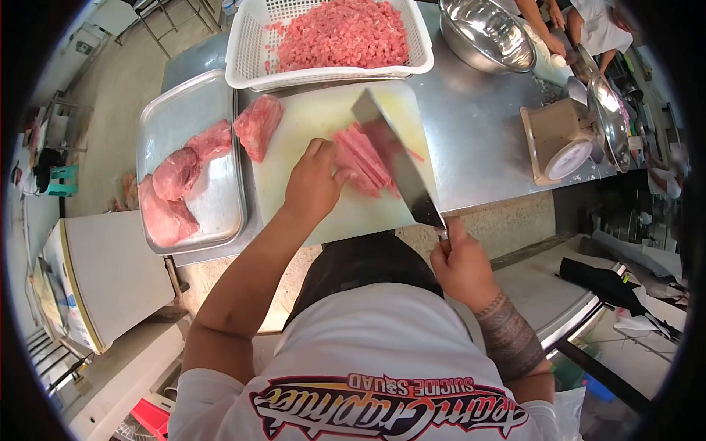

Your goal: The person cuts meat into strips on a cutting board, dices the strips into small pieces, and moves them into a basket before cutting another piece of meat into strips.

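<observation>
My right hand (468,264) is wrapped round the handle of a large cleaver (401,165). Its broad blade lies against the right side of pink raw meat strips (362,158) on a pale cutting board (301,169). With curled fingers, my left hand (315,180) grips the strips from their left side. A bigger chunk of meat (258,126) rests at the board's upper left edge, overlapping the rim of a metal tray (153,125). Inside that tray are several raw meat pieces (176,174).
Behind the board stands a white perforated basket (250,73) of diced meat (346,35). A steel bowl (489,37) and a weighing scale (562,143) are to the right on the metal table (478,140). Another person's arm (540,26) shows at the upper right.
</observation>
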The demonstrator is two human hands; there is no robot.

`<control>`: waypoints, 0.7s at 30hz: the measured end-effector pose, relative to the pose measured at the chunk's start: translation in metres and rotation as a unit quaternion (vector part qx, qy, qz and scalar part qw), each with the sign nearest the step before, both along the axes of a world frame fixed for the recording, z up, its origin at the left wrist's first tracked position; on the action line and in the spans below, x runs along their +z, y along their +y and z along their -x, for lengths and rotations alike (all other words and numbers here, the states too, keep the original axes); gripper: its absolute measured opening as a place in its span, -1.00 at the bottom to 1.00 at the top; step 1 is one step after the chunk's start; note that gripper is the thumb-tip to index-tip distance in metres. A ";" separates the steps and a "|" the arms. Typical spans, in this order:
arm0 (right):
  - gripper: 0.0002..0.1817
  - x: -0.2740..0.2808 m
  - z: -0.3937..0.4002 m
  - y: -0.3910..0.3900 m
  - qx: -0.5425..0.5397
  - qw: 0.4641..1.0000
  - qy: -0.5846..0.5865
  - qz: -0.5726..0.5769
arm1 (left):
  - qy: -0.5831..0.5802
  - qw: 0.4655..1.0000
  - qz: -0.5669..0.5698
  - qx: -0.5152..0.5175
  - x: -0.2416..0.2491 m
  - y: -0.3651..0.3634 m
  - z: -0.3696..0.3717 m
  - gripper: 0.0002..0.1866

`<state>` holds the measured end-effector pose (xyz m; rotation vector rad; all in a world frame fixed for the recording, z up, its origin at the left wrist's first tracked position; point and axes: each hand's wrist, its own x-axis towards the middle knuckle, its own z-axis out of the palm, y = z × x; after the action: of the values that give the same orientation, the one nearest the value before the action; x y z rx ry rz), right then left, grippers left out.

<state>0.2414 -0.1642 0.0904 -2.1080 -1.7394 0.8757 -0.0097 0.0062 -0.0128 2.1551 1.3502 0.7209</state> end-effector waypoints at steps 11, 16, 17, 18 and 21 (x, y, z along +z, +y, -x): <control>-0.76 0.045 0.008 0.010 0.134 0.985 -0.081 0.074 | -0.027 0.999 0.038 0.023 0.001 -0.002 -0.002 -0.46; -0.77 0.025 0.017 0.015 0.163 0.980 -0.086 0.068 | -0.046 0.998 0.040 0.020 0.003 0.001 -0.004 -0.56; -0.77 0.022 0.018 0.018 0.164 0.980 -0.079 0.076 | -0.050 0.998 0.041 0.018 0.004 0.002 -0.005 -0.58; -0.77 0.018 0.019 0.022 0.164 0.980 -0.073 0.082 | -0.049 0.998 0.043 0.023 0.004 0.002 -0.006 -0.59; -0.79 0.010 0.022 0.032 0.161 0.982 -0.047 0.084 | -0.042 0.997 0.051 0.037 0.003 -0.001 -0.007 -0.62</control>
<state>0.2194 -0.1320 0.1000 -2.0287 -2.1684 1.0556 -0.0028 0.0053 -0.0097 1.9824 1.3980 0.7475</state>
